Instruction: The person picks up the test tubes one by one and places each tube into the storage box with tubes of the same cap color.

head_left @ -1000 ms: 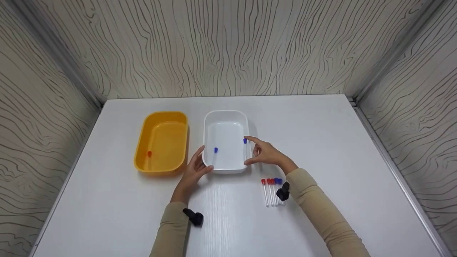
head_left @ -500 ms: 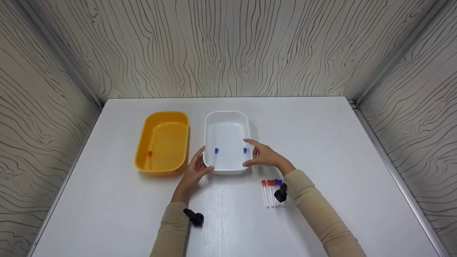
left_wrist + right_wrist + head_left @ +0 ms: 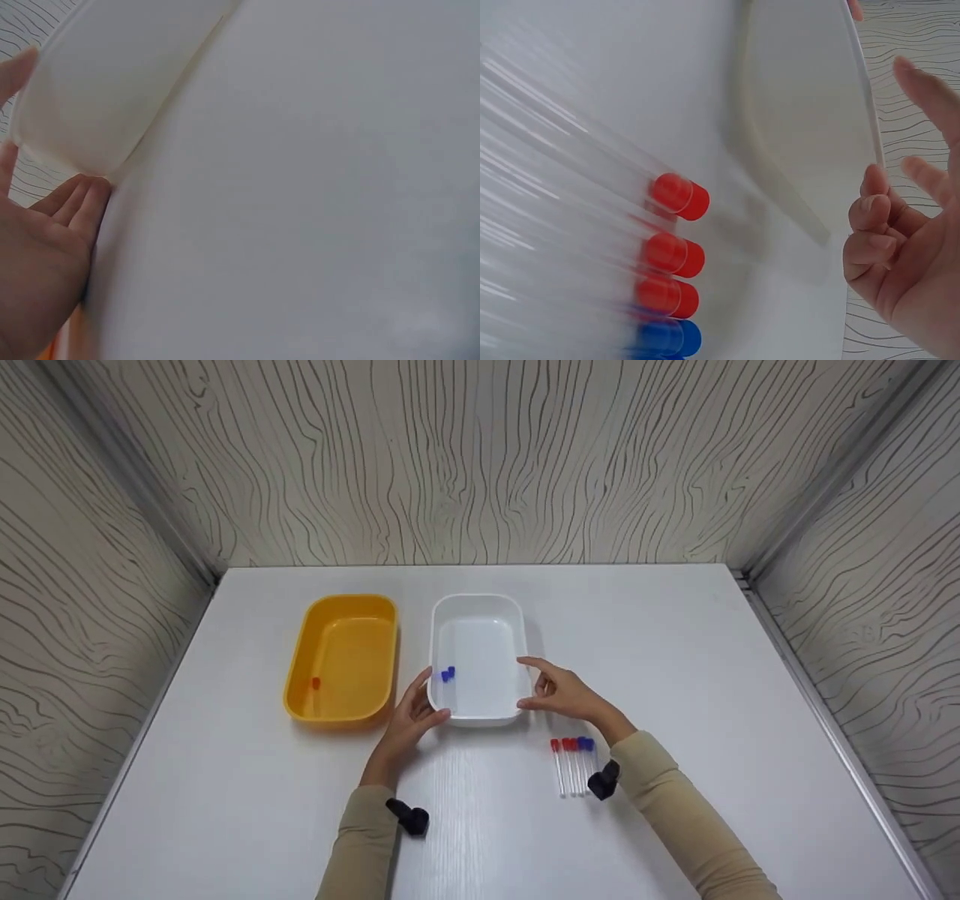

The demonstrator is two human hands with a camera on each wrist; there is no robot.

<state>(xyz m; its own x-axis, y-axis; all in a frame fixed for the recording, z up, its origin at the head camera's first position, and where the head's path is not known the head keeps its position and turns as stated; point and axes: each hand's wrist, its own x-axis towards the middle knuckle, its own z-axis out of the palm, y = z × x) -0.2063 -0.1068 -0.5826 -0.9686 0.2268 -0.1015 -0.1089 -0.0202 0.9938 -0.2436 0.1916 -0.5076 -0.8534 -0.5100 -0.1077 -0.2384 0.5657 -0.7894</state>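
Observation:
In the head view a white plastic tray (image 3: 487, 660) stands mid-table. My left hand (image 3: 401, 729) holds its near left corner, thumb on the rim and fingers along the outer wall; the left wrist view shows these fingers (image 3: 88, 201) against the wall. Two blue-capped clear tubes (image 3: 448, 674) lie close together at the tray's left side; their clear bodies are hard to make out. At the right rim is my right hand (image 3: 568, 691), index finger and thumb spread apart with nothing between them. Its other fingers (image 3: 870, 214) are bent in the right wrist view.
Left of the white tray stands a yellow tray (image 3: 352, 660) with one red-capped tube (image 3: 316, 684) inside. Several red-capped and blue-capped tubes (image 3: 572, 765) lie side by side on the table, below the right hand. Patterned panels (image 3: 480, 465) wall in the table.
The right hand has let go of a blue-capped tube inside the white tray and shifted slightly right. That tube has moved leftward against the other one. The left hand keeps its place.

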